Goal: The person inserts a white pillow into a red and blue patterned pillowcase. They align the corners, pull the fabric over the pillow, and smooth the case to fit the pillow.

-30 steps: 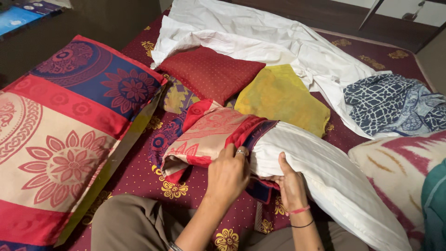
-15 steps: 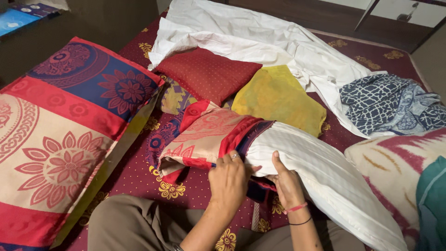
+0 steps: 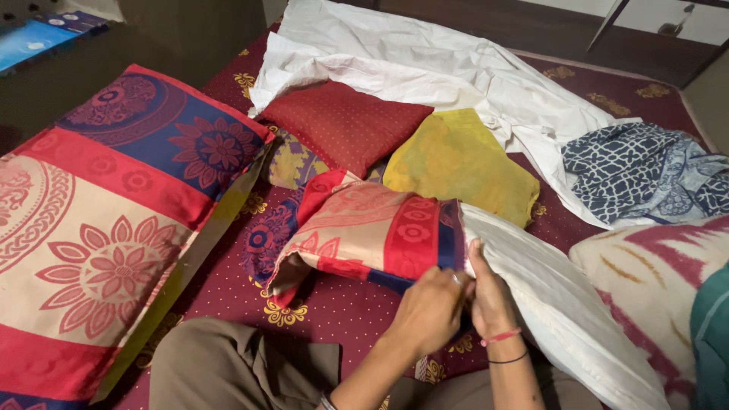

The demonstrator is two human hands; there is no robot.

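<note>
A white striped pillow (image 3: 554,296) lies across the maroon bedsheet (image 3: 334,304), its far end inside a red, cream and blue patterned pillowcase (image 3: 364,231). My left hand (image 3: 429,311) grips the open edge of the pillowcase, stretched over the pillow. My right hand (image 3: 492,298) is pressed against it, thumb up, holding the same edge on the pillow's near side.
A large covered pillow (image 3: 99,212) with the same pattern stands at the left. Red (image 3: 345,121) and yellow (image 3: 456,159) cushions lie behind, with a white sheet (image 3: 425,68) and a blue patterned cloth (image 3: 645,167). Another pillow (image 3: 653,273) sits at the right.
Both hands have moved right along the pillow, pulling the pillowcase edge further over it. More of the pillow is covered and the bunched case is stretched flatter.
</note>
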